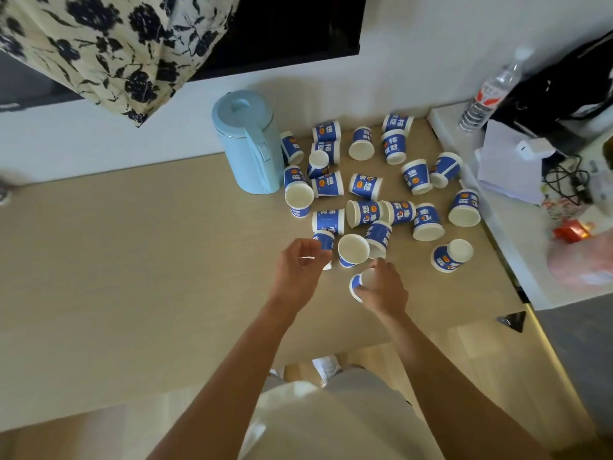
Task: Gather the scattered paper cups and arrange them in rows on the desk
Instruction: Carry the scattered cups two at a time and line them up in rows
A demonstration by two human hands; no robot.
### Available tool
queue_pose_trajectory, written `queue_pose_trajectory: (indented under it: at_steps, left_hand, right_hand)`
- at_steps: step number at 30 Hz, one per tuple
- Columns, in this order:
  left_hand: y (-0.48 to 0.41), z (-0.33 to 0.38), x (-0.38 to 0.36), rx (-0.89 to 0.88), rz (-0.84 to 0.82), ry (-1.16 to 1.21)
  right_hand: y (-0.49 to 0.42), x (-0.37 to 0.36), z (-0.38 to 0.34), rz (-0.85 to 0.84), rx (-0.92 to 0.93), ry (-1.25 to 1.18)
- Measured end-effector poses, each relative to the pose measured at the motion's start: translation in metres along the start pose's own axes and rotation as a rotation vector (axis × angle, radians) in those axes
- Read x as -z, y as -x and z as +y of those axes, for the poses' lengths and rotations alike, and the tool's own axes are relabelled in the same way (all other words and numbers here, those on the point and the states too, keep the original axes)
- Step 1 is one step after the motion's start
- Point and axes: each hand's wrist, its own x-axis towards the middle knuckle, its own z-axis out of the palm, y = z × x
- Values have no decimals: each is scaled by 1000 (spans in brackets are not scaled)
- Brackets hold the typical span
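Note:
Several blue-and-white paper cups lie scattered on the right half of the beige desk, most on their sides, some upright. My left hand is closed around one cup at the near edge of the pile. My right hand grips another cup lying on its side just below an upright cup. The two hands are close together in front of the pile.
A light blue kettle stands left of the cups. A white side unit on the right carries a water bottle, papers, cables and a black bag. A floral cloth hangs at the top left.

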Motion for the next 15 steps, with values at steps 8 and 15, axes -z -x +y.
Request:
queue_pose_trajectory:
  at_steps: [8,15]
  left_hand:
    - [6,-3,-20,142,-2,-34]
    - [12,6,-37,284,-25,70]
  right_hand:
    - [-5,42,15,-67,-78,-617]
    - [2,59,-6,-100,45,-1103]
